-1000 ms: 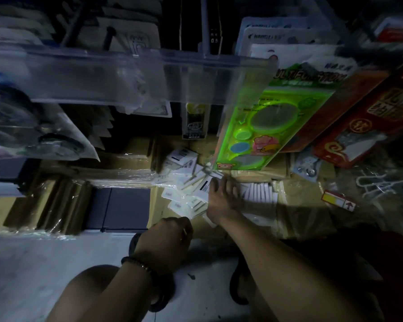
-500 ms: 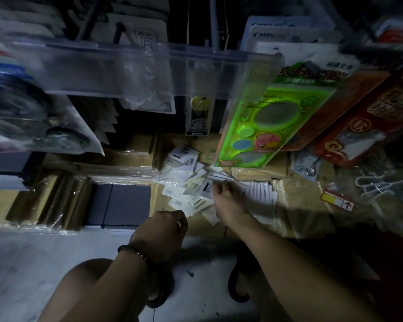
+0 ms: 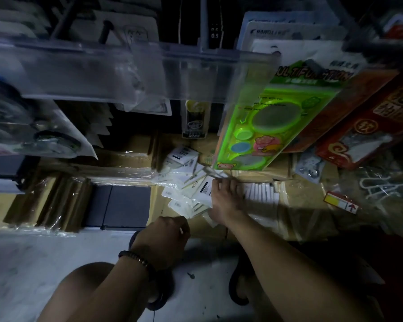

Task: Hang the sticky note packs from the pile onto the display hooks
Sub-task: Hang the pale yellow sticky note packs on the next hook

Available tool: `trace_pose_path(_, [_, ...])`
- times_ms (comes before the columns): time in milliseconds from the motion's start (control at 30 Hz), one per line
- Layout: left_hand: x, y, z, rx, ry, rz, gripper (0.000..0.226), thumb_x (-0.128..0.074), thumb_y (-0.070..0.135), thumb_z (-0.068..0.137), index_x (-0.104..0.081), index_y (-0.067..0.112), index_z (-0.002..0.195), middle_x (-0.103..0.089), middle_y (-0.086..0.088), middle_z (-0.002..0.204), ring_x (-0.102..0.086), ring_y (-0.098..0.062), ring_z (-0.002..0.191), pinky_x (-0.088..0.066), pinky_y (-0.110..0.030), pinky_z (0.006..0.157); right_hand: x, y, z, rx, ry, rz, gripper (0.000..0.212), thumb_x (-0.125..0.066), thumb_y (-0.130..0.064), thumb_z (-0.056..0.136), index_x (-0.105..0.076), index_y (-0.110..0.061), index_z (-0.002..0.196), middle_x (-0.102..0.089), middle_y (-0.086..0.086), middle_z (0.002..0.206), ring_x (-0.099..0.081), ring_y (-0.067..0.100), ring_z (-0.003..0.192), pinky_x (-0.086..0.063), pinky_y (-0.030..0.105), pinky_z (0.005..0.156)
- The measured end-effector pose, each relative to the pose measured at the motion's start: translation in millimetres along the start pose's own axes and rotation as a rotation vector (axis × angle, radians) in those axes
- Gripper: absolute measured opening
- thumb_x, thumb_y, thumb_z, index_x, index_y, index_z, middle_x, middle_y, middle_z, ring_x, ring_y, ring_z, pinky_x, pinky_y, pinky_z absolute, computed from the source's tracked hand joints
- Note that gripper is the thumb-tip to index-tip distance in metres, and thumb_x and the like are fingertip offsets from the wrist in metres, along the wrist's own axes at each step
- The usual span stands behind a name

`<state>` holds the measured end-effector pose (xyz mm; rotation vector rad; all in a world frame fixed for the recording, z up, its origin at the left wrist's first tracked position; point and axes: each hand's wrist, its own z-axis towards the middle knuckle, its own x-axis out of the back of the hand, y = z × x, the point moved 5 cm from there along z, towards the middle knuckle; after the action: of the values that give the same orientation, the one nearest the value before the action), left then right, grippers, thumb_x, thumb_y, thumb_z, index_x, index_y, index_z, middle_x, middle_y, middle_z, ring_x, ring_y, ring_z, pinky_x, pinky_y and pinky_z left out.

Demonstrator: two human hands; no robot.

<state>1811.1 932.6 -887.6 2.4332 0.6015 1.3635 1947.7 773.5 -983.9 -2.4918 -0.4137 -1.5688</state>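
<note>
A loose pile of white sticky note packs [image 3: 184,180] lies on cardboard boxes low in front of me. My right hand [image 3: 225,201] rests palm down on the pile's right side, its fingers over the packs there. My left hand [image 3: 164,240], a bead bracelet at the wrist, is curled into a loose fist just below the pile, and something small and pale shows between its fingers. A neat row of white packs [image 3: 261,194] lies right of my right hand. Display hooks [image 3: 106,31] with hanging cards stand above, dim and blurred.
A clear plastic shelf rail [image 3: 126,70] juts out overhead. A green stencil pack [image 3: 265,126] and red packages [image 3: 368,126] hang at the right. Wrapped cardboard boxes [image 3: 51,201] and a dark box [image 3: 121,205] sit at the left, and grey floor [image 3: 21,275] lies below.
My right hand has shifted slightly up and across the pile, shuffling the packs. My left hand has stayed a fist just below the pile. The view drifted a little.
</note>
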Motion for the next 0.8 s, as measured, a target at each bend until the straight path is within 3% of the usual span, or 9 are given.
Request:
trace_pose_path(100, [6.4, -1.7, 6.1, 0.002, -0.001, -0.005, 0.016, -0.054, 0.037, 0.107, -0.066, 0.035, 0.117, -0.073, 0.006, 0.117, -0.071, -0.015, 0.098, -0.064, -0.038, 0.086, -1.7, -5.8, -3.4, 0.003, 0.02, -0.063, 0.085, -0.077, -0.039, 0.084, -0.03, -0.013, 0.149, -0.03, 0.03, 0.154, -0.031, 0.048, 0.141, -0.028, 0.059, 0.12])
trace_pose_path(200, [10.0, 0.2, 8.7, 0.0, 0.04, 0.008, 0.017, -0.053, 0.04, 0.106, -0.066, 0.036, 0.115, -0.074, 0.006, 0.114, -0.071, -0.017, 0.095, -0.062, -0.036, 0.081, 2.4, -7.6, -4.7, 0.005, -0.041, -0.015, 0.076, -0.068, -0.027, 0.09, -0.028, -0.01, 0.153, -0.033, 0.032, 0.154, -0.035, 0.05, 0.141, -0.039, 0.063, 0.113])
trace_pose_path(333, [6.7, -0.5, 7.4, -0.004, 0.05, -0.009, 0.017, -0.052, 0.042, 0.105, -0.066, 0.037, 0.111, -0.075, 0.007, 0.111, -0.071, -0.018, 0.093, -0.062, -0.038, 0.079, 24.1, 0.9, -7.3, 0.101, -0.046, 0.157, 0.063, -0.059, -0.019, 0.104, -0.03, -0.016, 0.16, -0.056, 0.026, 0.142, -0.064, 0.043, 0.12, -0.059, 0.049, 0.095])
trace_pose_path(467, [7.5, -5.6, 3.3, -0.009, 0.071, -0.037, 0.022, -0.051, 0.043, 0.107, -0.07, 0.033, 0.113, -0.075, 0.003, 0.112, -0.072, -0.019, 0.094, -0.062, -0.039, 0.083, 62.6, 19.3, -28.4, 0.254, -0.003, 0.104, 0.071, -0.062, -0.017, 0.1, -0.034, -0.033, 0.163, -0.062, 0.017, 0.137, -0.065, 0.038, 0.117, -0.06, 0.049, 0.092])
trace_pose_path(567, [7.5, -10.6, -0.2, -0.012, 0.071, -0.037, 0.025, -0.052, 0.045, 0.108, -0.071, 0.029, 0.113, -0.075, 0.0, 0.112, -0.071, -0.019, 0.095, -0.06, -0.039, 0.085, 90.2, 32.8, -55.7, 0.236, -0.013, 0.121, 0.058, -0.059, -0.028, 0.105, -0.043, -0.028, 0.16, -0.063, 0.016, 0.143, -0.062, 0.041, 0.124, -0.056, 0.047, 0.096])
trace_pose_path(633, [8.3, -10.9, -0.9, -0.01, 0.068, -0.061, 0.023, -0.054, 0.045, 0.107, -0.07, 0.029, 0.108, -0.076, 0.0, 0.113, -0.07, -0.018, 0.096, -0.059, -0.037, 0.086, 104.6, 38.0, -78.5, 0.199, 0.009, 0.221, 0.046, -0.057, -0.035, 0.101, -0.059, -0.022, 0.145, -0.069, 0.017, 0.131, -0.065, 0.04, 0.118, -0.056, 0.045, 0.091])
trace_pose_path(700, [9.3, -9.1, -2.2, 0.012, 0.041, -0.148, 0.022, -0.056, 0.05, 0.105, -0.067, 0.031, 0.109, -0.076, 0.002, 0.115, -0.07, -0.015, 0.097, -0.057, -0.034, 0.086, 109.7, 37.7, -101.3, 0.161, 0.056, 0.395, 0.037, -0.056, -0.045, 0.089, -0.071, -0.02, 0.111, -0.076, 0.009, 0.1, -0.072, 0.031, 0.095, -0.057, 0.043, 0.075])
trace_pose_path(733, [10.2, -6.4, -4.6, 0.038, 0.017, -0.234, 0.028, -0.057, 0.055, 0.104, -0.066, 0.031, 0.114, -0.076, 0.003, 0.117, -0.07, -0.014, 0.097, -0.057, -0.033, 0.084, 108.5, 38.9, -111.8, 0.139, 0.063, 0.519, 0.033, -0.057, -0.046, 0.084, -0.07, -0.018, 0.096, -0.074, 0.004, 0.086, -0.072, 0.024, 0.082, -0.057, 0.042, 0.067])
trace_pose_path(800, [14.0, 0.4, -13.4, 0.107, -0.024, -0.5, 0.054, -0.052, 0.075, 0.096, -0.063, 0.029, 0.123, -0.072, 0.001, 0.12, -0.072, -0.017, 0.097, -0.061, -0.038, 0.084, 104.8, 34.5, -135.0, 0.101, 0.022, 0.815, 0.021, -0.068, -0.038, 0.086, -0.07, -0.018, 0.086, -0.075, 0.003, 0.078, -0.073, 0.018, 0.071, -0.059, 0.043, 0.062])
